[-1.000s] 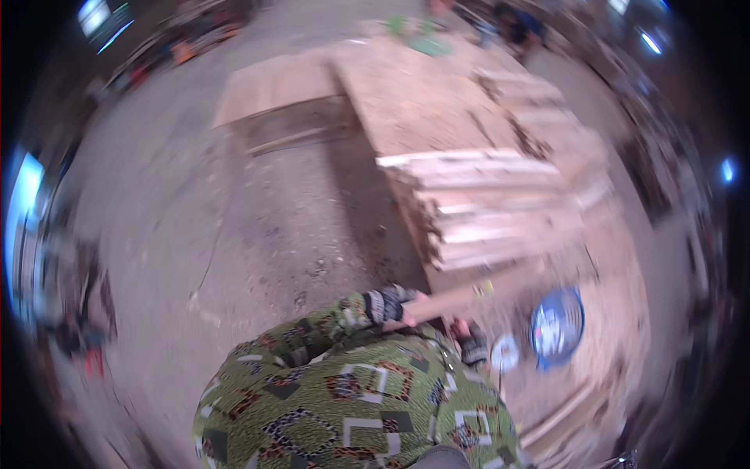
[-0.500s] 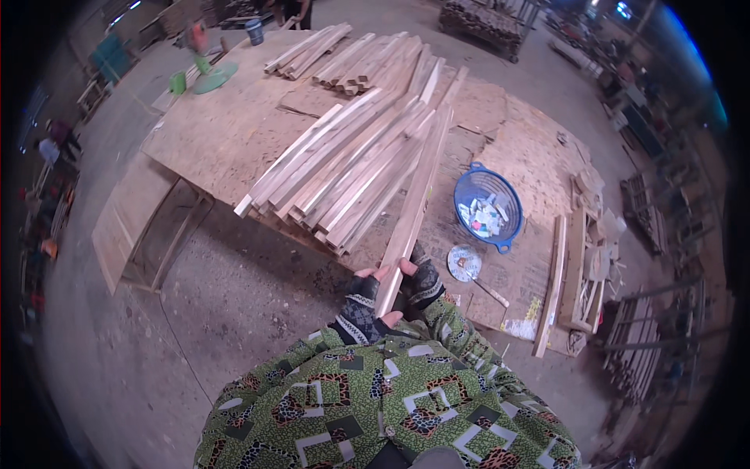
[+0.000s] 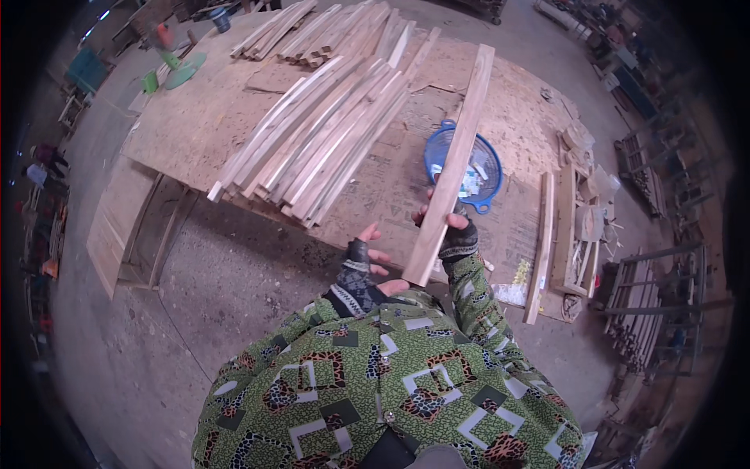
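Note:
A long pale wooden strip [image 3: 453, 168] slants up and away from me over the table, its far part crossing in front of a blue plastic basket [image 3: 491, 162]. Its near end is gripped by my right hand [image 3: 455, 227], fingers wrapped round it. My left hand [image 3: 369, 266] is just left of the strip's near end, fingers spread and holding nothing. Both hands wear dark patterned fingerless gloves. Small pale scraps [image 3: 469, 181] lie in the basket. To the left, a stack of similar wooden strips [image 3: 312, 148] rests on the table.
The big table [image 3: 187, 129] has a board top. More strips [image 3: 336, 35] lie at its far side, near a green stand [image 3: 181, 72]. On the right are a single strip [image 3: 541, 246] and a wooden tray [image 3: 569, 234]. A lower table [image 3: 117, 223] stands left.
The strip has swung right, away from the stack and over the basket, with my right hand. My left hand has come off it and opened. The view has shifted a little.

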`<state>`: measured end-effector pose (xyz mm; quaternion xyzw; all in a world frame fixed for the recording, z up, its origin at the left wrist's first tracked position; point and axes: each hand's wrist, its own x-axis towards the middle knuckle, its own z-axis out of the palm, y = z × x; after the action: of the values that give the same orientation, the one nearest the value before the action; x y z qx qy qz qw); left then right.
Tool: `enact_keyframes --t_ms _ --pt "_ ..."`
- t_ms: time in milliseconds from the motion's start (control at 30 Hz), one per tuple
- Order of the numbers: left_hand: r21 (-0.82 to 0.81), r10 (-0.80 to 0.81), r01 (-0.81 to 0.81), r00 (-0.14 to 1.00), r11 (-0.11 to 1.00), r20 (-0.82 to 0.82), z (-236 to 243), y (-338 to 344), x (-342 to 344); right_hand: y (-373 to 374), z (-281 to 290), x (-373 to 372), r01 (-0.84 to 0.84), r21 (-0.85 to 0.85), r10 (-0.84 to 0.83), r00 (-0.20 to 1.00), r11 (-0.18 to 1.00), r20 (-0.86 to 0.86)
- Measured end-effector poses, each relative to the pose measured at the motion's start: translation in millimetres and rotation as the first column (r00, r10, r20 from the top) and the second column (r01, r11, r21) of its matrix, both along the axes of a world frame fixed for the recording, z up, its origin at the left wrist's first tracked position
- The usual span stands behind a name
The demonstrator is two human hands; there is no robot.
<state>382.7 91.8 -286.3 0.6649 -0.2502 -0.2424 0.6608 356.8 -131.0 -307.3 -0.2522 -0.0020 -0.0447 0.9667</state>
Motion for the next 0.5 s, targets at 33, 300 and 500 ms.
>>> enact_keyframes --t_ms 33,300,500 --pt "-0.040 0.044 -0.044 0.999 0.998 0.002 -3 -6 -4 -11 4 0 0.031 0.064 -0.038 0.993 0.997 0.113" --pt "0.061 0.180 -0.177 0.983 0.982 -0.048 -36 -35 -7 -125 0 -75 0.128 -0.045 -0.131 0.989 0.991 -0.067" --pt "0.244 0.279 -0.256 0.958 0.936 -0.065 -119 -29 -2 -170 -77 -179 -0.211 -0.967 -0.812 0.584 -0.141 -0.009"
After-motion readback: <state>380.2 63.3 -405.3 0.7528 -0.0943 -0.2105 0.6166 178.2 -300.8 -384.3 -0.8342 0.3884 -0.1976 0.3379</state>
